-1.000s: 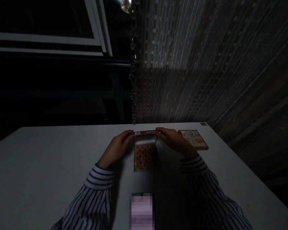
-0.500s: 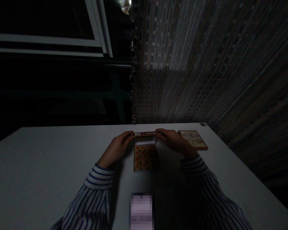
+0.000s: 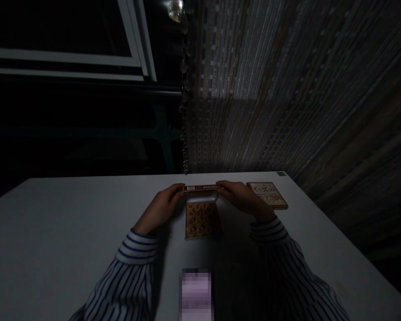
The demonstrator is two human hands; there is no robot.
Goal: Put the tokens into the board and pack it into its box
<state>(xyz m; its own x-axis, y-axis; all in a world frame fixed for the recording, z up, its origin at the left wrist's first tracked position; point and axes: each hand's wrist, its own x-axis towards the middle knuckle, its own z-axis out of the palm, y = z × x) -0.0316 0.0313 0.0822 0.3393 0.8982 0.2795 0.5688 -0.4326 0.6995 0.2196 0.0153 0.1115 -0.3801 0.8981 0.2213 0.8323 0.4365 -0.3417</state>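
Observation:
A box tray (image 3: 203, 220) of round pieces with red characters sits on the white table (image 3: 70, 223). Over its far edge is a thin brown box part (image 3: 202, 188) with a barcode, its pale inside showing below. My left hand (image 3: 162, 206) grips the left end of this part, fingers closed. At the right end, my right hand (image 3: 239, 196) grips it too. Whether the part is joined to the tray is too dark to tell.
A flat printed box or lid (image 3: 269, 195) lies right of my right hand. A phone-like object (image 3: 196, 294), pixelated, is at the near edge. Beaded strings (image 3: 240, 89) hang behind the table. A small dark patch (image 3: 281, 174) marks the far right corner.

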